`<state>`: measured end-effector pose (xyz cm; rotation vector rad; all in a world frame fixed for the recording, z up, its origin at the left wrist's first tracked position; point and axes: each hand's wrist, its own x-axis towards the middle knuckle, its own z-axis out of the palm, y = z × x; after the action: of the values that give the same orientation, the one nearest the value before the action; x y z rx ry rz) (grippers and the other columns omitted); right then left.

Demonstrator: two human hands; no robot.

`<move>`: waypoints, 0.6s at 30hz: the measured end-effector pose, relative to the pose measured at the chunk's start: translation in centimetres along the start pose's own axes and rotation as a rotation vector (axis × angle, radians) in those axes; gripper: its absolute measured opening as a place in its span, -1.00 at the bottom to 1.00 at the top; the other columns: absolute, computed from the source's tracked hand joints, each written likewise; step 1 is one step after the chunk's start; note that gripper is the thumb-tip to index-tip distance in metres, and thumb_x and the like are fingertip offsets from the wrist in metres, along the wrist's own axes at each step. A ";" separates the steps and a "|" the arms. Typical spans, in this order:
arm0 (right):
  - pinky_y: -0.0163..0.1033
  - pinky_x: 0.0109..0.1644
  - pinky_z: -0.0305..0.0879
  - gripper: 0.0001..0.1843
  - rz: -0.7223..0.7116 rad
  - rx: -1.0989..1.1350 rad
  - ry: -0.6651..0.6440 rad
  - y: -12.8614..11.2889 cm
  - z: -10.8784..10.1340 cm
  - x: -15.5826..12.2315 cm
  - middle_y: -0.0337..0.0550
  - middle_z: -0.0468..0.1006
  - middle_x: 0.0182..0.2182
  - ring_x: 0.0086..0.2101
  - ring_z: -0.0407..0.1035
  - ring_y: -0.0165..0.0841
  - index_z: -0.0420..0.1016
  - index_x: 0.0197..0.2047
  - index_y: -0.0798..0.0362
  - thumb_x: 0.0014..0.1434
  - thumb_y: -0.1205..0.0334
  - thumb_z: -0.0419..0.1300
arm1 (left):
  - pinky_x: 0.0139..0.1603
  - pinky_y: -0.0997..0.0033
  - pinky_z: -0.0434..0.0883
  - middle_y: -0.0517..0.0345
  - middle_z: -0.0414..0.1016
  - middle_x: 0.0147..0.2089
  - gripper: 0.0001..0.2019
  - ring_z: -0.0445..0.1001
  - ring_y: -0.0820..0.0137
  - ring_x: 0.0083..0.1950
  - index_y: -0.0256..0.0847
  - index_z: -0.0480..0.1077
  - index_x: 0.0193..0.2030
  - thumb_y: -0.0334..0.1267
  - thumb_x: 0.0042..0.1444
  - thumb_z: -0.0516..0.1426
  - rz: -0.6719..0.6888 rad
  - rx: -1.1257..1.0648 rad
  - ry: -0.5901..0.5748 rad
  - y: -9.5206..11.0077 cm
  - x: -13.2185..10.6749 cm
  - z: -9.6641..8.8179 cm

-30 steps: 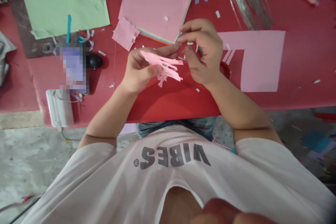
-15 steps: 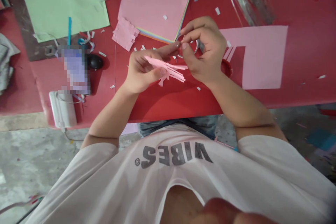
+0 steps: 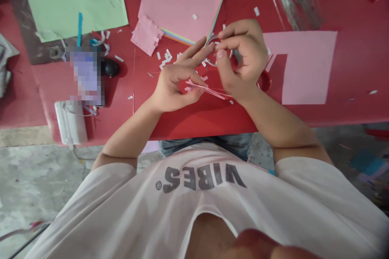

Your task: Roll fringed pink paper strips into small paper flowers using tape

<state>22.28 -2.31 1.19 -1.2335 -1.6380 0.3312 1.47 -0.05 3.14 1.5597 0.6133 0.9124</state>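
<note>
My left hand (image 3: pixel 174 87) pinches a piece of fringed pink paper (image 3: pixel 214 91) between thumb and index finger, its thin strips pointing right. The paper is seen nearly edge-on, and its other fingers stretch toward my right hand (image 3: pixel 244 52). That hand holds its thumb and index finger close together in a pinch; whatever sits between them is too small to make out. Behind the fingertips lies a pale tape roll (image 3: pixel 209 62), partly covered. A red ring (image 3: pixel 266 81) rests beside my right wrist. White paper scraps (image 3: pixel 166 58) are scattered near my left fingers.
A stack of coloured sheets (image 3: pixel 182 0), a notched pink piece (image 3: pixel 146 35) and a green sheet (image 3: pixel 75 4) lie at the back. To the right is a cut pink sheet (image 3: pixel 310 68). A white power bank (image 3: pixel 71 123) sits near the front edge.
My left hand has turned, so the fringed paper now shows edge-on and lower. Its fingers have spread away from my right fingertips. My right hand has shifted slightly right.
</note>
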 end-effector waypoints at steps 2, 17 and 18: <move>0.23 0.22 0.35 -0.72 -0.060 0.020 0.011 0.4 0.2 -0.1 -0.14 0.51 0.03 0.09 0.40 -0.08 0.47 -0.02 -0.33 0.37 -0.13 0.01 | 0.44 -0.55 0.13 0.00 0.53 0.25 -0.78 0.01 -0.26 0.59 -0.15 0.53 -0.44 -0.18 -0.13 0.45 0.037 0.029 -0.033 -0.3 0.2 -0.2; 0.16 0.25 0.35 -0.49 -0.008 0.044 -0.026 -1.4 0.8 -0.4 -0.24 0.41 0.27 0.16 0.40 -0.08 0.12 0.37 -0.43 0.38 -0.03 -0.07 | 0.58 -0.05 0.18 0.37 0.24 0.49 -0.84 -0.41 0.23 0.68 -0.04 0.48 -0.44 -0.16 0.05 0.37 -0.043 -0.017 0.233 2.3 -0.9 0.5; 0.18 0.22 0.37 -0.49 0.008 0.093 -0.020 -1.0 0.9 -0.5 -0.15 0.47 0.15 0.07 0.45 -0.06 0.11 0.36 -0.36 0.37 -0.07 -0.06 | 0.55 0.01 0.23 0.34 0.29 0.46 -0.77 -0.34 0.23 0.68 -0.07 0.43 -0.47 -0.15 0.02 0.39 -0.043 -0.099 0.260 2.6 -0.8 0.3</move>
<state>20.96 -2.86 1.21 -1.1711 -1.6168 0.4212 1.03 -1.32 5.47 1.3450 0.7705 1.1062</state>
